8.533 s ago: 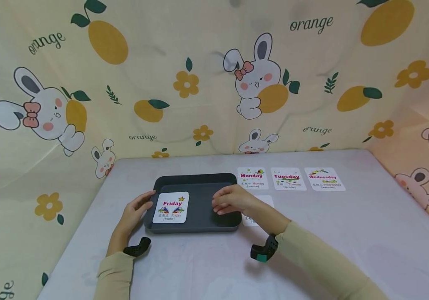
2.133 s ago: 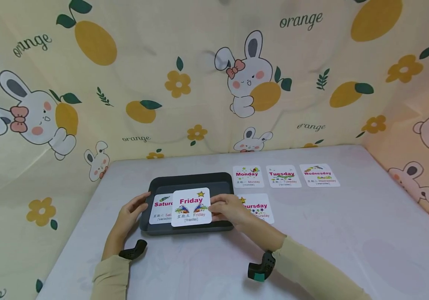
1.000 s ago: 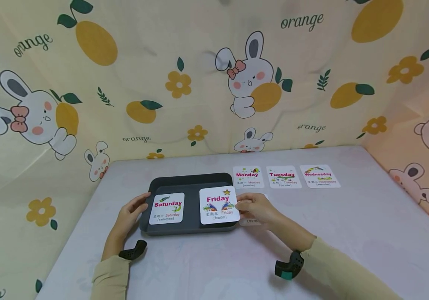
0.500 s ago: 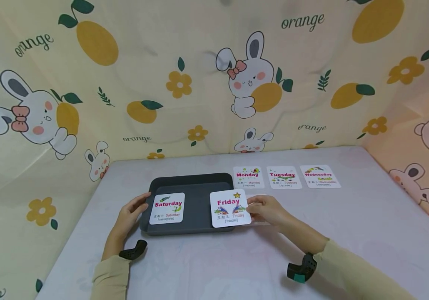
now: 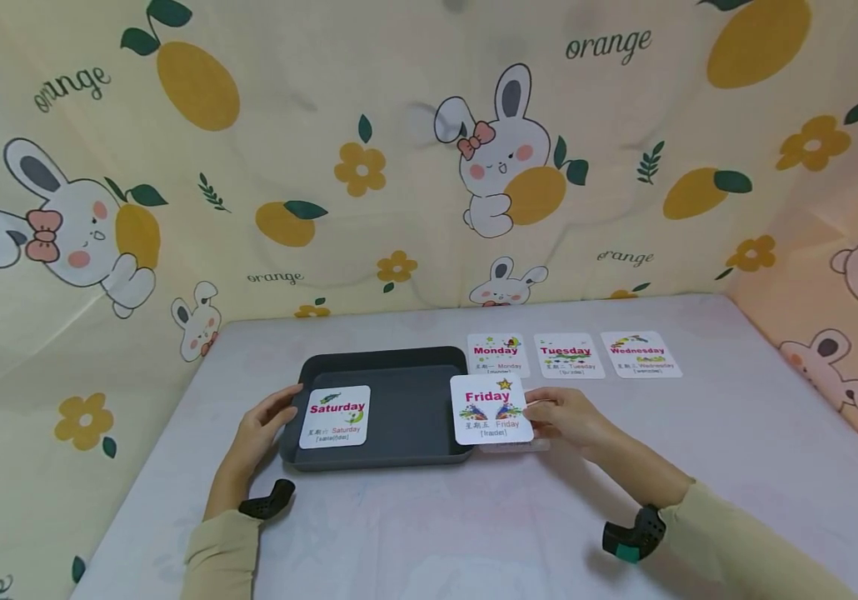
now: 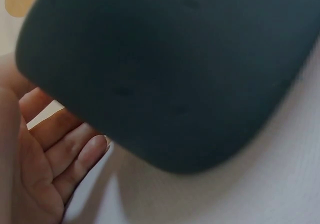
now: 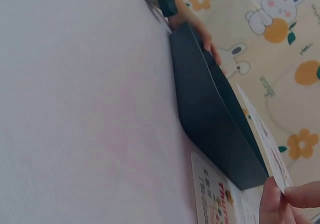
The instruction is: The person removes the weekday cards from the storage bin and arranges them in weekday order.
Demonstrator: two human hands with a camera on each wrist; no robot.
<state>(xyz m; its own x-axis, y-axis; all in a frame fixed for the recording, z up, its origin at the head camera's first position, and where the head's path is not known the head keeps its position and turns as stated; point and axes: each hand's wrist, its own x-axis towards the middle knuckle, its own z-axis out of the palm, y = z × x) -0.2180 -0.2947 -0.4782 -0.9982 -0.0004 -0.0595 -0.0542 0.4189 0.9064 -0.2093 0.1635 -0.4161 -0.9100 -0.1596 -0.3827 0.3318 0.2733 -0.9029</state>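
Observation:
My right hand (image 5: 571,418) pinches the right edge of a white Friday card (image 5: 491,423), held up over the right rim of a dark grey tray (image 5: 414,454). In the right wrist view, thumb and fingertips grip the raised card (image 7: 267,141) edge-on. Beneath it, the Thursday card (image 7: 212,194) lies on the table beside the tray; the head view shows only its lower strip. My left hand (image 5: 252,437) holds the tray's left rim. Its curled fingers (image 6: 70,141) show against the tray wall in the left wrist view. A Saturday card (image 5: 335,417) lies in the tray's left part.
Behind and right of the tray, the Monday card (image 5: 496,352), Tuesday card (image 5: 568,356) and Wednesday card (image 5: 641,355) lie in a row on the white-covered table (image 5: 414,533). A printed cloth (image 5: 399,83) rises at the table's back.
My right hand has lifted the Friday card off the Saturday card and carried it rightward, past the tray's right rim. The left hand stays at the tray's left rim.

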